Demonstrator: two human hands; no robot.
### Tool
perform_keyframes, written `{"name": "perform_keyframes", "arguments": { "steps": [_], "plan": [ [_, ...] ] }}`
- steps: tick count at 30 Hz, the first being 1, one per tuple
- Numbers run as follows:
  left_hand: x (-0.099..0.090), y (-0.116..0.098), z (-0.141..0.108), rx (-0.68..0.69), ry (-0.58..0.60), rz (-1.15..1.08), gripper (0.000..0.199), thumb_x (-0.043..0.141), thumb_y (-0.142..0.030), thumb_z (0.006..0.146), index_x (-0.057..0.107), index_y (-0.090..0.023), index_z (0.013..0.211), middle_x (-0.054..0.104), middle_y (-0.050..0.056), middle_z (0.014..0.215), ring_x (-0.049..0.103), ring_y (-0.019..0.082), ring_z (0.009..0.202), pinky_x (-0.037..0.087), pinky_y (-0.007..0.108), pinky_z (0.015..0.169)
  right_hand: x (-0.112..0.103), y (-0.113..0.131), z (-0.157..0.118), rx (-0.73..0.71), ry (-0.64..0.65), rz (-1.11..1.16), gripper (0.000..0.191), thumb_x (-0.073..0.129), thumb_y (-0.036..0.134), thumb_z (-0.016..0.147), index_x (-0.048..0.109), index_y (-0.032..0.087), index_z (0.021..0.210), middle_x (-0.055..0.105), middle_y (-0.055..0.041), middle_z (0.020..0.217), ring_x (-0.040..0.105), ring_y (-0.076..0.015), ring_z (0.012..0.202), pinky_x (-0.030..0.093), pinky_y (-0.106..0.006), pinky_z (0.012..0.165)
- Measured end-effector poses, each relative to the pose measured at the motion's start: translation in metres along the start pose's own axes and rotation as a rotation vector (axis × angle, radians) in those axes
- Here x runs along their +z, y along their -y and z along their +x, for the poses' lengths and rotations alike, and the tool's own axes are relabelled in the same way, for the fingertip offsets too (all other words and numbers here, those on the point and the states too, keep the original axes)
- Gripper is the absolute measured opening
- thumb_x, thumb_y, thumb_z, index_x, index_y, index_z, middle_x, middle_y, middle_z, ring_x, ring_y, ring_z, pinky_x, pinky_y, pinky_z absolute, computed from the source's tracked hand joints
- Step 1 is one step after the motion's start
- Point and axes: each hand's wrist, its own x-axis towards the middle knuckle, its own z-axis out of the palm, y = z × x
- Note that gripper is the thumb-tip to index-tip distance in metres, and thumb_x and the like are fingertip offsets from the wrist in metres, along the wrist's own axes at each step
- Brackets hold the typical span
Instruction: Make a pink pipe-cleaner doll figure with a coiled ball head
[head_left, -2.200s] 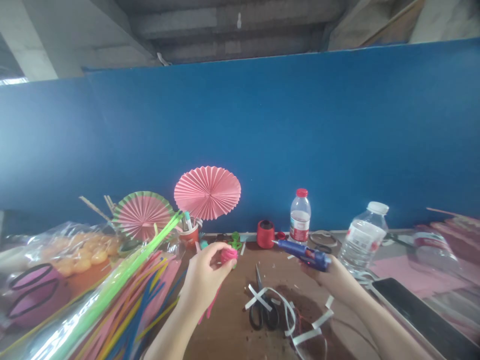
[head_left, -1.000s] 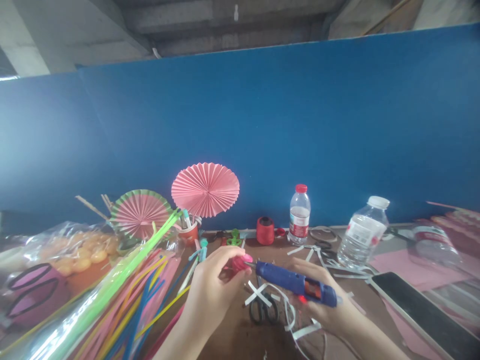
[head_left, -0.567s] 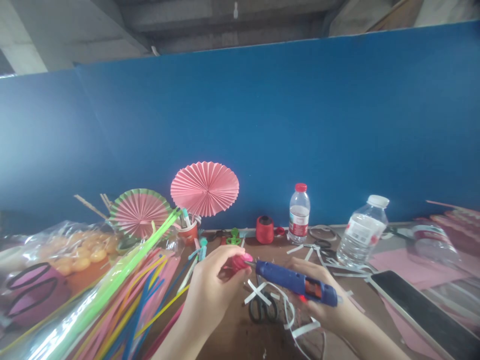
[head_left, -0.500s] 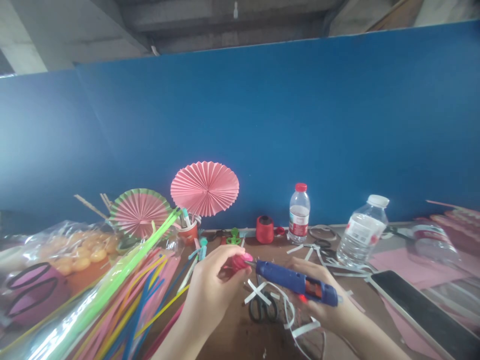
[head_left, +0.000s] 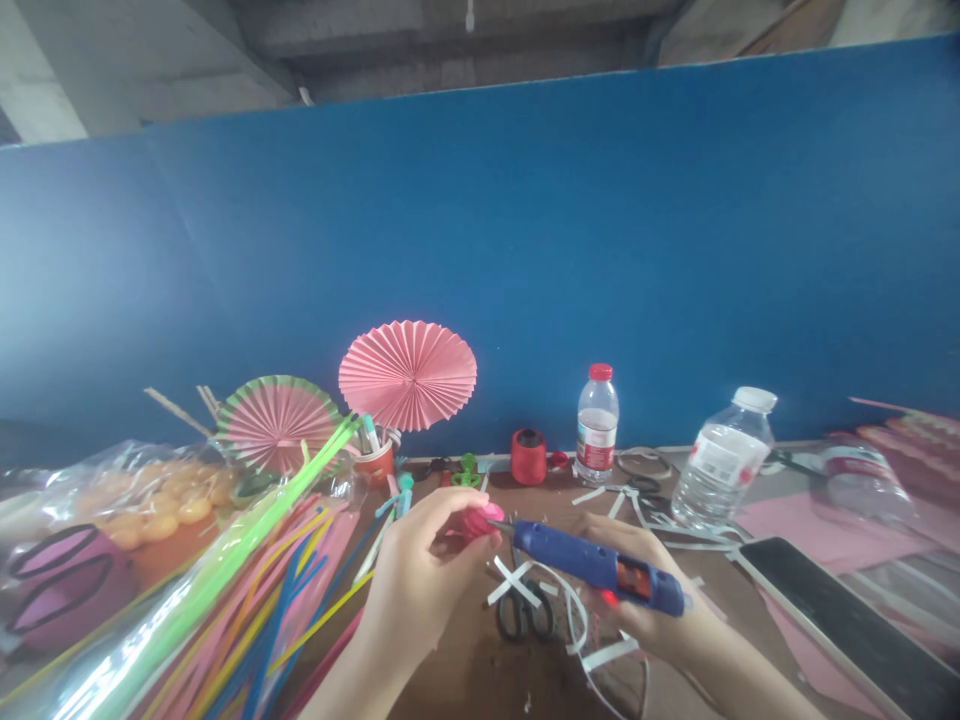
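Observation:
Between the thumb and fingers of my left hand (head_left: 431,565) is a small bright pink piece (head_left: 481,522), partly hidden by the fingers. My right hand (head_left: 645,580) is wrapped round a blue glue gun (head_left: 592,566), which has a red light glowing near its grip. The gun's metal nozzle points left and meets the pink piece. Below the gun, black-handled scissors (head_left: 525,612) lie on the brown table (head_left: 457,665), with crossed white strips (head_left: 514,581) over them.
Colourful pipe cleaners (head_left: 277,610) and a plastic bag of orange balls (head_left: 161,500) lie left. Pleated pink paper (head_left: 409,376) stands behind. Two bottles (head_left: 598,425) (head_left: 724,460), a red spool (head_left: 529,458) and a phone (head_left: 840,620) are around the right side.
Both hands keep nearly the same pose, with the nozzle still at the pink piece. The whole view has shifted very slightly.

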Motion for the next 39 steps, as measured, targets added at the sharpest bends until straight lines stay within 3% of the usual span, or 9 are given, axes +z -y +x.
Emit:
{"name": "perform_keyframes", "arguments": {
  "steps": [10,17,29,39],
  "plan": [
    [0.0012,-0.0069,-0.0002,-0.025,-0.049,-0.062,0.017,0.062,-0.013,0.069,0.065,-0.02,0.085,0.068,0.003,0.088,0.064,0.017,0.077,0.053,0.023,0.066,-0.0015,0.0021,-0.0009,-0.006,-0.012,0.011,0.02,0.053,0.031,0.076,0.042,0.019,0.064,0.047,0.0014,0.065,0.043,-0.0126,0.057,0.032,-0.024,0.053],
    [0.0002,-0.0045,-0.001,0.013,-0.014,-0.012,0.015,0.062,-0.02,0.073,0.064,-0.021,0.088,0.067,0.003,0.094,0.064,0.017,0.08,0.053,0.024,0.068,-0.0012,0.004,0.0002,0.011,0.0,0.013,0.017,0.053,0.03,0.076,0.045,0.019,0.066,0.047,0.0008,0.065,0.044,-0.0136,0.058,0.034,-0.025,0.054],
    [-0.0002,-0.0033,-0.0008,-0.01,-0.015,-0.041,0.016,0.061,-0.016,0.073,0.063,-0.022,0.088,0.066,0.002,0.094,0.063,0.016,0.082,0.052,0.023,0.07,-0.0022,0.0032,-0.0002,0.005,-0.015,0.013,0.02,0.053,0.028,0.075,0.04,0.019,0.062,0.042,0.003,0.062,0.04,-0.0115,0.055,0.03,-0.023,0.052],
    [0.0007,-0.0036,-0.002,-0.016,-0.034,-0.135,0.017,0.064,-0.02,0.072,0.062,-0.02,0.089,0.066,0.005,0.094,0.063,0.019,0.084,0.052,0.029,0.074,-0.002,-0.0025,-0.0028,-0.037,-0.018,0.021,0.021,0.052,0.031,0.077,0.04,0.02,0.064,0.042,0.0024,0.063,0.04,-0.012,0.055,0.03,-0.024,0.052]
  ]
}}
